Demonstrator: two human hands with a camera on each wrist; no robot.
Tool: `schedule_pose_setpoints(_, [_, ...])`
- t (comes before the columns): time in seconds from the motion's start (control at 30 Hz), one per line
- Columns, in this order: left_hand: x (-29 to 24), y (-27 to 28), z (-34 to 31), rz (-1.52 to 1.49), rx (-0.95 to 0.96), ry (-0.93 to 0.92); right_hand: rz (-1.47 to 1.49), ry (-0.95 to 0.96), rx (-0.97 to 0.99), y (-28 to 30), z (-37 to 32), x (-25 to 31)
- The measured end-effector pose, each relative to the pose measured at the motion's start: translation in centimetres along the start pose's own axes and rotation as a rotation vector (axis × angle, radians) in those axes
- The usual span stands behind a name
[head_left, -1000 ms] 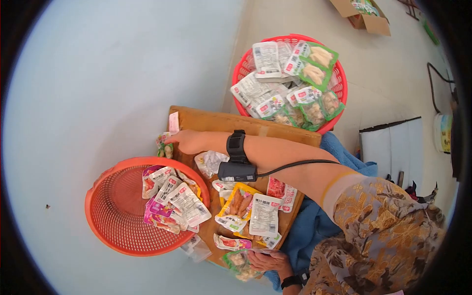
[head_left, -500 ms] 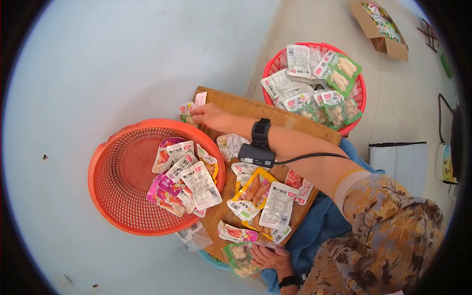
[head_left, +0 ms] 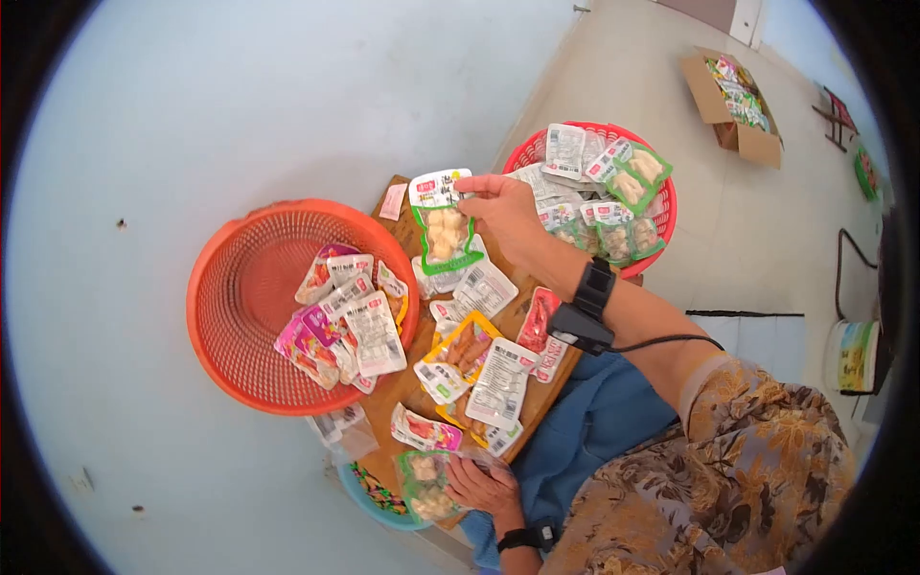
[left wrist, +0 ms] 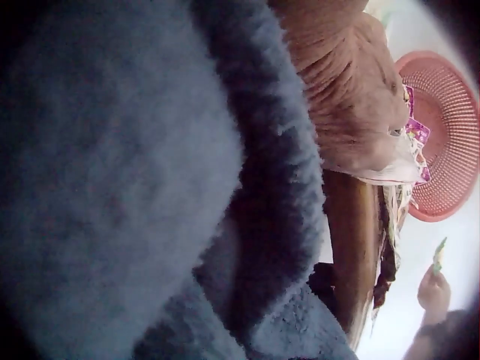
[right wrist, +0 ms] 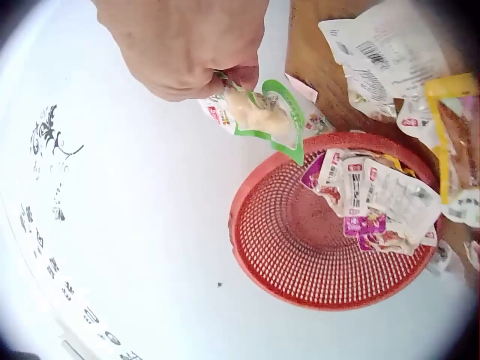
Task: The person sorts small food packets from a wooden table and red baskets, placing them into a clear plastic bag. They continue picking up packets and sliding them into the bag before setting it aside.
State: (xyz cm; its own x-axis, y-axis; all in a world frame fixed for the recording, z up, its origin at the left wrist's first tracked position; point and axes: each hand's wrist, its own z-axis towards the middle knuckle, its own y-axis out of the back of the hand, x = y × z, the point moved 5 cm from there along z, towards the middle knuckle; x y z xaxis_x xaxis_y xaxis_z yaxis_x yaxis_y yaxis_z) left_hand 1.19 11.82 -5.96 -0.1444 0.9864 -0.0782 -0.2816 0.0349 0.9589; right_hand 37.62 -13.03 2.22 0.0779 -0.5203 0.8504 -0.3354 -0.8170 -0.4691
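My right hand (head_left: 508, 213) pinches the top corner of a green-edged packet (head_left: 444, 230) with pale pieces inside, held up over the far end of the wooden table. In the right wrist view this packet (right wrist: 259, 118) hangs from the hand (right wrist: 187, 45) beside the orange basket's rim. At the table's near end, my left hand (head_left: 487, 487) grips another clear and green packet (head_left: 425, 487), its fingers lying over the packet's side. The left wrist view shows the back of the left hand (left wrist: 356, 97), with its fingertips hidden.
An orange basket (head_left: 235, 331) with several packets stands beside the table (head_left: 379, 407), where white, yellow and red packets (head_left: 500, 383) lie. Beyond are a red basket (head_left: 673, 196) of packets and a cardboard box (head_left: 704, 86). Blue cloth (head_left: 613, 407) hangs by the table.
My right hand has lifted the green-edged packet from the table's far corner and brought it back over the table. The left hand keeps its packet; the head view has shifted.
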Motion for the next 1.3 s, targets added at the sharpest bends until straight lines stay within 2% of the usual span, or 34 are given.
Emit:
schedule_pose_setpoints(0.07, [0.1,0.1,0.4,-0.068,-0.014,-0.004,-0.059,-0.025,0.087,0.7,-3.0,0.4])
schedule_pose_setpoints(0.13, [0.5,0.1,0.3,-0.111,0.002,-0.012,0.027,-0.06,0.175,1.1,-6.6,0.1])
schedule_pose_setpoints(0.27, [0.8,1.1,0.8,-0.204,0.053,0.079,-0.09,-0.265,0.3,2.9,-12.7,-1.4])
schedule_pose_setpoints(0.33, [0.4,2.0,0.6,-0.259,0.017,0.017,-0.106,-0.349,0.365,3.9,-15.2,-2.2])
schedule_pose_setpoints(0.4, [0.1,2.6,0.4,-0.269,-0.028,0.019,-0.07,-0.508,0.376,5.7,-17.1,-3.6])
schedule_pose_setpoints(0.53, [-1.2,4.8,-1.3,-0.382,-0.083,0.02,0.006,-0.671,0.376,8.9,-19.7,-5.2])
schedule_pose_setpoints(0.63, [-2.1,5.3,-2.8,-0.338,-0.11,0.065,-0.015,-0.743,0.369,10.6,-21.2,-5.9])
schedule_pose_setpoints(0.83, [-1.5,3.4,-4.2,-0.179,-0.014,0.139,-0.098,-0.822,0.474,11.3,-23.8,-6.9])
schedule_pose_setpoints(0.9, [-0.7,1.6,-4.4,-0.137,-0.087,0.121,-0.128,-0.801,0.509,11.8,-24.6,-8.1])
schedule_pose_setpoints(1.1, [-0.6,0.4,-4.5,-0.16,-0.072,0.091,-0.177,-0.849,0.602,11.1,-26.5,-8.6])
schedule_pose_setpoints(1.27, [-1.1,2.5,-4.0,-0.237,-0.165,0.158,-0.239,-0.873,0.65,10.2,-28.1,-8.7])
schedule_pose_setpoints(1.3, [-1.0,2.9,-4.0,-0.247,-0.178,0.181,-0.295,-0.818,0.663,10.2,-28.1,-9.0])
